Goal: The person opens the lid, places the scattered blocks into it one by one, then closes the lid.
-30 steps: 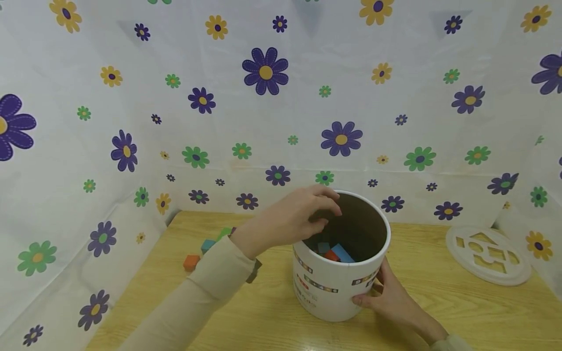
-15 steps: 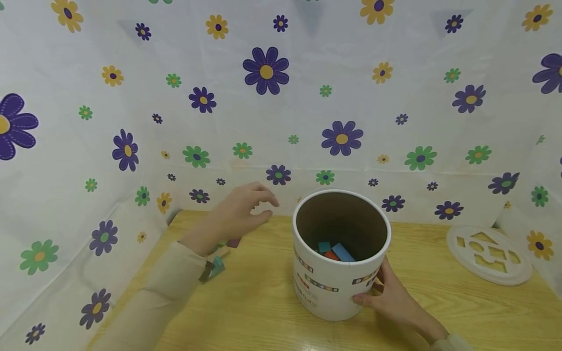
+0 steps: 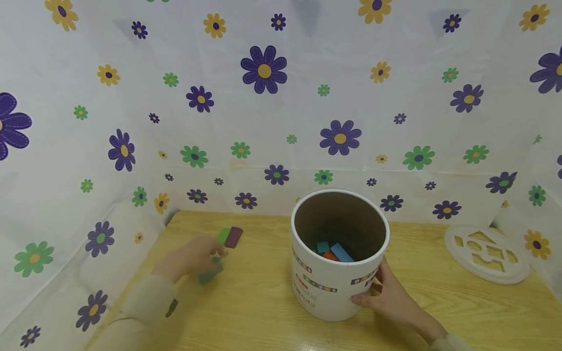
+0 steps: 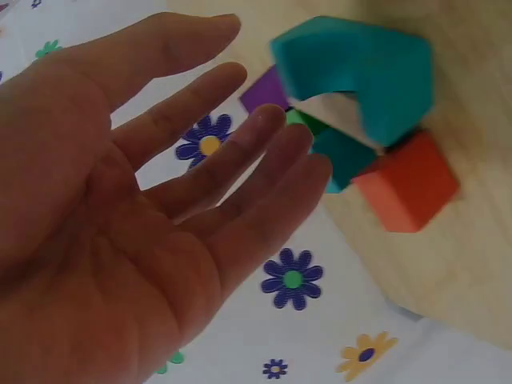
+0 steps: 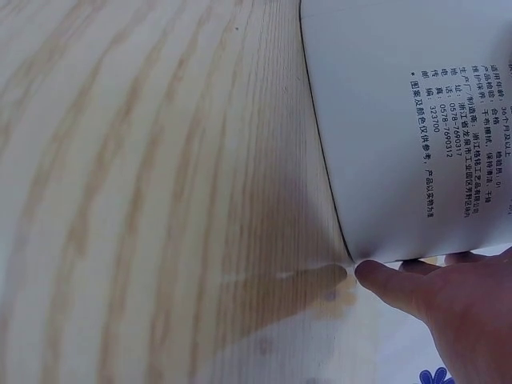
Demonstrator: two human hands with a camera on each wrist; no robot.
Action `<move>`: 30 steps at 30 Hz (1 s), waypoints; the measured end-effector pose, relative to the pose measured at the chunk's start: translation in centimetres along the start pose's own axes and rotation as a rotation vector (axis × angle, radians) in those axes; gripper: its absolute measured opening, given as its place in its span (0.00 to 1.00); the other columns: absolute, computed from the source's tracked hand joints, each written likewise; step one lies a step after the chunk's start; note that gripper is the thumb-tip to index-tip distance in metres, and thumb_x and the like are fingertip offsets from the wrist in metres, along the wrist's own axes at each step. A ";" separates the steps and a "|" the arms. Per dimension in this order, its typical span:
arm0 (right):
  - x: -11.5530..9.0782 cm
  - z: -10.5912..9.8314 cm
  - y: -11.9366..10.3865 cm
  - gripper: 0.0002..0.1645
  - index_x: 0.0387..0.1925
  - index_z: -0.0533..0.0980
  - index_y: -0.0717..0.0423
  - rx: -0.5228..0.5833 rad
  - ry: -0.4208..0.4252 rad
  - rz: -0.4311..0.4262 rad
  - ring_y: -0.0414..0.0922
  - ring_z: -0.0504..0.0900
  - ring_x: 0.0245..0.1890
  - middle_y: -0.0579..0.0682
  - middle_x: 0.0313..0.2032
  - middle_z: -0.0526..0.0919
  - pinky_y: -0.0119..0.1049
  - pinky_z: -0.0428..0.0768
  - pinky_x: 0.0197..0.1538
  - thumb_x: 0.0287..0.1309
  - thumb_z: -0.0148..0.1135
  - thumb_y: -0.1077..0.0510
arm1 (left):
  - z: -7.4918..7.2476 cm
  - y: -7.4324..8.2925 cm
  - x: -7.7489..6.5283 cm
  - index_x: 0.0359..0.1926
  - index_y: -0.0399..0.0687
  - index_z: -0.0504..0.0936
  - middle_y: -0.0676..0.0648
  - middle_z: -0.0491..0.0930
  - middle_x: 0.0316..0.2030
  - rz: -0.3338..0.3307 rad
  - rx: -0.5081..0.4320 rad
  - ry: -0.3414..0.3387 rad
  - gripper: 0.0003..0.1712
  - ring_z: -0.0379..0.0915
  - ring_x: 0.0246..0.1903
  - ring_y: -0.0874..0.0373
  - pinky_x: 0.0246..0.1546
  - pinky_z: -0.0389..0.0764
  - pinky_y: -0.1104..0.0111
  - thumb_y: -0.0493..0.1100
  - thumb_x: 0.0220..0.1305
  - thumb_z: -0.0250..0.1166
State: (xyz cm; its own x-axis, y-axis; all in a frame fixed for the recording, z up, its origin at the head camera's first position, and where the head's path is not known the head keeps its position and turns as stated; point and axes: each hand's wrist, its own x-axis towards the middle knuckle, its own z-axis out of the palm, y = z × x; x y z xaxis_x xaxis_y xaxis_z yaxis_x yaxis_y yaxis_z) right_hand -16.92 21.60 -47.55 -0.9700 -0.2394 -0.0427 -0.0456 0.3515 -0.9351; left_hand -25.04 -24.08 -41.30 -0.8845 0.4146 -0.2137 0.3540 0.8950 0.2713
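My left hand [image 3: 193, 257], blurred in the head view, is low over a group of wooden blocks on the left of the table. In the left wrist view its fingers are relaxed and part, with nothing held. Just past the fingertips there lie a teal arch-shaped block [image 4: 404, 72], an orange cube [image 4: 408, 182] and a purple block [image 4: 266, 90]. A green block [image 3: 224, 235] sits beside the purple one. My right hand [image 3: 395, 298] grips the lower right side of a white bucket [image 3: 322, 298], thumb in front, other fingers partly hidden behind. Inside are blue [image 3: 342, 253], teal [image 3: 322, 246] and red [image 3: 330, 256] blocks.
A round white lid [image 3: 515, 271] with shaped cutouts lies on the wooden table [image 3: 259, 302] at the right. White flower-printed cloth [image 3: 298, 112] rises behind the table and along both sides.
My left hand has moved from above the bucket's rim leftward and down to the blocks on the table. The right hand keeps its grip, and the bucket stays in place.
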 end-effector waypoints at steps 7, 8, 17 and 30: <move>0.1 -0.1 0.1 0.69 0.79 0.41 0.31 0.010 -0.008 0.006 0.67 0.61 0.74 0.57 0.77 0.56 0.69 0.71 0.69 0.51 0.80 0.51 | 1.9 -1.0 -0.5 0.56 0.43 0.83 0.40 0.83 0.53 -0.057 -0.045 -0.006 0.23 0.78 0.54 0.42 0.58 0.81 0.45 0.36 0.57 0.73; 0.1 -0.1 0.1 0.69 0.79 0.41 0.31 0.012 -0.009 0.007 0.68 0.61 0.74 0.57 0.77 0.55 0.68 0.71 0.69 0.51 0.80 0.52 | 2.0 -0.9 -0.6 0.55 0.43 0.83 0.40 0.82 0.54 -0.053 -0.048 0.000 0.23 0.78 0.54 0.42 0.58 0.81 0.45 0.36 0.57 0.73; 0.1 -0.1 -0.1 0.69 0.79 0.41 0.32 0.005 -0.008 0.013 0.70 0.60 0.74 0.57 0.78 0.54 0.69 0.71 0.68 0.50 0.80 0.51 | 2.8 1.2 -1.2 0.54 0.42 0.83 0.30 0.72 0.68 -0.011 -0.114 -0.012 0.27 0.67 0.67 0.30 0.67 0.72 0.40 0.29 0.49 0.74; 0.0 0.0 -0.1 0.68 0.79 0.41 0.33 -0.001 0.000 0.030 0.70 0.60 0.74 0.57 0.78 0.53 0.67 0.72 0.69 0.50 0.80 0.50 | 3.9 1.4 -1.1 0.49 0.54 0.82 0.43 0.81 0.56 -0.123 -0.091 -0.030 0.26 0.76 0.58 0.42 0.61 0.78 0.39 0.27 0.52 0.72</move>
State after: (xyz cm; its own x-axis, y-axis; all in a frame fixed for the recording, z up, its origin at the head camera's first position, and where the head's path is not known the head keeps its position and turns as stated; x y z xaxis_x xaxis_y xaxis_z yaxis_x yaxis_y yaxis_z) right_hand -16.89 21.63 -47.48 -0.9708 -0.2291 -0.0711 -0.0165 0.3595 -0.9330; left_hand -22.43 -22.62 -44.32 -0.9096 0.3083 -0.2785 0.2127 0.9214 0.3253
